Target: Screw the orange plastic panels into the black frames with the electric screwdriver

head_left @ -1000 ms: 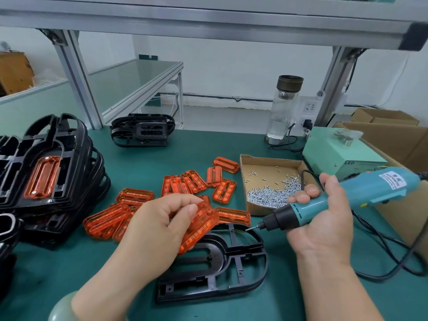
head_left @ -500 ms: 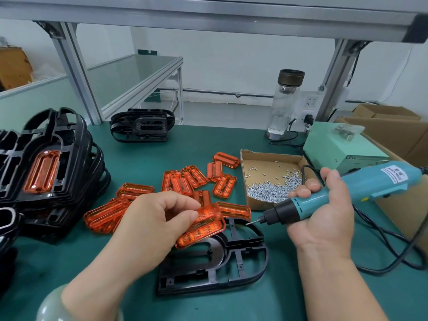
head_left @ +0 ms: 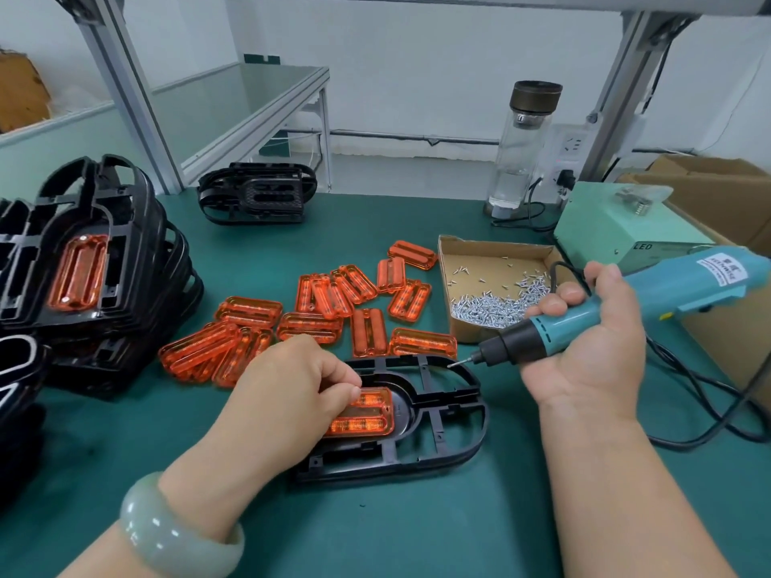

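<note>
Orange panel [head_left: 367,415] under curled left hand [head_left: 292,390], perhaps flush in frame [head_left: 442,410]

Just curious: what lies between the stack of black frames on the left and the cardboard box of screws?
Loose orange panels, scattered on the green mat; the head view shows them, some overlapping.

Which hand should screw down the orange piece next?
Probably the right hand: it grips the electric screwdriver, tip poised near the edge of the black frame. The left hand holds the orange panel down in that frame, so it looks busy.
</note>
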The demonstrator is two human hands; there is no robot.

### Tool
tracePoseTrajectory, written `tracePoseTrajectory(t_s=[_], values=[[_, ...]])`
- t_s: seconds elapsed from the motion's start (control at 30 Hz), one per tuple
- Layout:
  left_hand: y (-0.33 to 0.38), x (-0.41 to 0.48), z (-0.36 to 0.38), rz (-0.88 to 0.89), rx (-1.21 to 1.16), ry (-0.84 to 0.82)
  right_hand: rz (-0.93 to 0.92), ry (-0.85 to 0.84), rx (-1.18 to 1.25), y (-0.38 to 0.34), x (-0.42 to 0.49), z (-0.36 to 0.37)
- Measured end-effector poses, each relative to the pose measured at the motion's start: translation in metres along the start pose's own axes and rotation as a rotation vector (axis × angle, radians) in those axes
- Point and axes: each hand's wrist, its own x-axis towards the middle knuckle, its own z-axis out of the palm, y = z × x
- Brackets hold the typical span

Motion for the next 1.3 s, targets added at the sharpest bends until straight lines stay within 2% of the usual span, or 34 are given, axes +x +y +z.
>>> tracePoseTrajectory(t_s=[0.1, 0.2, 0.43, 0.57, 0.73, 1.3], values=[[-0.002, -0.001, 0.005, 0.014, 0.021, -0.020, 0.004, 0.001, 0.001, 0.000, 0.000, 0.000], [-0.001, -0.004, 0.007, -0.003, 0.014, 0.063, 0.011, 0.004, 0.010, -0.001, 0.000, 0.000], [-0.001, -0.008, 0.002, 0.067, 0.032, 0.112, 0.012, 0.000, 0.014, -0.001, -0.001, 0.000], [-0.006, -0.011, -0.008, 0.062, 0.169, 0.002, 0.015, 0.002, 0.019, -0.001, -0.001, 0.000], [-0.007, -0.012, -0.005, 0.059, 0.251, -0.060, 0.018, 0.005, 0.022, -0.001, -0.001, 0.000], [0.010, 0.003, 0.014, 0.132, 0.183, -0.124, -0.007, -0.023, 0.025, -0.003, -0.002, 0.000]])
